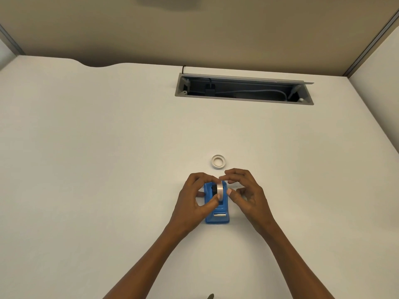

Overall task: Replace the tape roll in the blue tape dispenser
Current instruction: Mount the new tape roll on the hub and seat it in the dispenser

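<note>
The blue tape dispenser (pixel 217 214) stands on the white desk (pixel 108 158), its metal cutter toward me. A clear tape roll (pixel 219 189) on a black hub sits upright in the dispenser's cradle. My left hand (pixel 194 197) pinches the roll between thumb and fingers from the left. My right hand (pixel 246 190) is at the roll's right side, its fingertips touching the roll's top and its thumb beside the dispenser. A white, nearly bare tape core (pixel 218 161) lies flat on the desk just beyond my hands.
An open grey cable tray (pixel 244 98) with cables inside is recessed in the desk at the back. Beige partition walls close off the back and right. A small dark object (pixel 210 296) shows at the bottom edge.
</note>
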The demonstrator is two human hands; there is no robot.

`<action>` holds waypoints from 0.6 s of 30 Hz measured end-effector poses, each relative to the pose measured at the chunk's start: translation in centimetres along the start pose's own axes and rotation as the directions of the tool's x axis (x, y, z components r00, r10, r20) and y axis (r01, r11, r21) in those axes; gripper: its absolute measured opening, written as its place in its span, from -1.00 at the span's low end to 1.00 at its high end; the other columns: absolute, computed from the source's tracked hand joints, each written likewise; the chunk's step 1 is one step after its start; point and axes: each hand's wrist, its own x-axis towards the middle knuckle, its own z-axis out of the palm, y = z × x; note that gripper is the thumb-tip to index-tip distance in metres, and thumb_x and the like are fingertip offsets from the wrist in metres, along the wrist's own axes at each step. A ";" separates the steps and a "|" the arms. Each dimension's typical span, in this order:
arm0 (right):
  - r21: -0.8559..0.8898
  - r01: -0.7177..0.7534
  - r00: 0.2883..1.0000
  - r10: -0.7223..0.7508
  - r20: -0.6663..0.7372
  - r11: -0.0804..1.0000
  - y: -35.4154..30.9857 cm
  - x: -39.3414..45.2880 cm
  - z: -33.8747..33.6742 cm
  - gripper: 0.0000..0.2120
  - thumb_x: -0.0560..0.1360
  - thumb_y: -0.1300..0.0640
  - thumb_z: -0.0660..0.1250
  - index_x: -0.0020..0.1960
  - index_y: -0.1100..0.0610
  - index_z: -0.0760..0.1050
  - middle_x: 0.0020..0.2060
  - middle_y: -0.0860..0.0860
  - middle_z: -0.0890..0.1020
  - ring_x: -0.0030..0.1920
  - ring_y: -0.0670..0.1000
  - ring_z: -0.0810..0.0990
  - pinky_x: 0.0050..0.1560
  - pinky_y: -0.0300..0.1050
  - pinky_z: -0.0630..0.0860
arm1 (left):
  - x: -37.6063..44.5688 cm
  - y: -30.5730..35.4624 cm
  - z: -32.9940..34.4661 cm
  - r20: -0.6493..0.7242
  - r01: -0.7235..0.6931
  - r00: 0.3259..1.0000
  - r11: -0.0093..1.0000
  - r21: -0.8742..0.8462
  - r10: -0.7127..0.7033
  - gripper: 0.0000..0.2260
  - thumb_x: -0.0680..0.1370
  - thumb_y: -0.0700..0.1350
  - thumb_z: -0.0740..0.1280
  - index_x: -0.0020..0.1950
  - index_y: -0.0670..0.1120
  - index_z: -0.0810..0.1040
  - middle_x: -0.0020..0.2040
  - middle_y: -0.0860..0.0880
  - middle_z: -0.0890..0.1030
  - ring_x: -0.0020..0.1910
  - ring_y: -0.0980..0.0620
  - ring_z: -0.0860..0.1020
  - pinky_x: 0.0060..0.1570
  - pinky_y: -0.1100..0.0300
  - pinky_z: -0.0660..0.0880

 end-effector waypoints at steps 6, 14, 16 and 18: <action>-0.067 0.043 0.998 -0.040 0.045 0.997 0.1 -0.2 -0.1 -0.74 0.38 0.20 0.32 -0.01 -0.06 0.61 0.16 -0.03 0.51 0.16 -0.12 0.49 -0.14 -0.38 0.46 | 0.1 0.2 0.0 0.008 -0.010 1.000 1.000 -0.004 0.010 -0.71 0.40 -0.01 0.35 0.12 0.10 0.50 0.09 0.21 0.45 0.12 0.16 0.48 0.04 0.20 0.54; -0.066 -0.003 0.998 0.007 0.056 0.998 0.2 0.1 0.1 -0.70 0.39 0.16 0.29 0.09 -0.01 0.58 0.15 -0.09 0.49 0.09 -0.14 0.50 -0.23 -0.30 0.44 | 0.1 -0.2 0.1 0.004 0.016 1.000 1.000 0.000 -0.016 -0.61 0.36 0.01 0.38 0.16 0.17 0.41 0.11 0.22 0.43 0.14 0.16 0.48 0.01 0.32 0.51; -0.066 -0.007 0.998 0.011 0.061 0.998 0.1 0.2 0.1 -0.70 0.39 0.15 0.28 0.10 0.00 0.58 0.14 -0.08 0.49 0.07 -0.12 0.51 -0.25 -0.30 0.42 | 0.0 -0.2 0.1 -0.007 0.022 1.000 1.000 -0.007 -0.022 -0.57 0.36 0.01 0.39 0.18 0.20 0.36 0.15 0.19 0.46 0.17 0.20 0.47 0.03 0.33 0.51; -0.062 -0.015 0.998 0.018 0.060 0.998 0.1 0.2 0.1 -0.70 0.39 0.16 0.28 0.09 -0.03 0.58 0.13 -0.08 0.49 0.05 -0.12 0.51 -0.26 -0.26 0.42 | 0.0 -0.2 0.2 -0.016 0.031 0.999 0.999 -0.020 -0.032 -0.56 0.35 0.01 0.40 0.19 0.17 0.36 0.17 0.16 0.48 0.17 0.19 0.47 0.06 0.27 0.52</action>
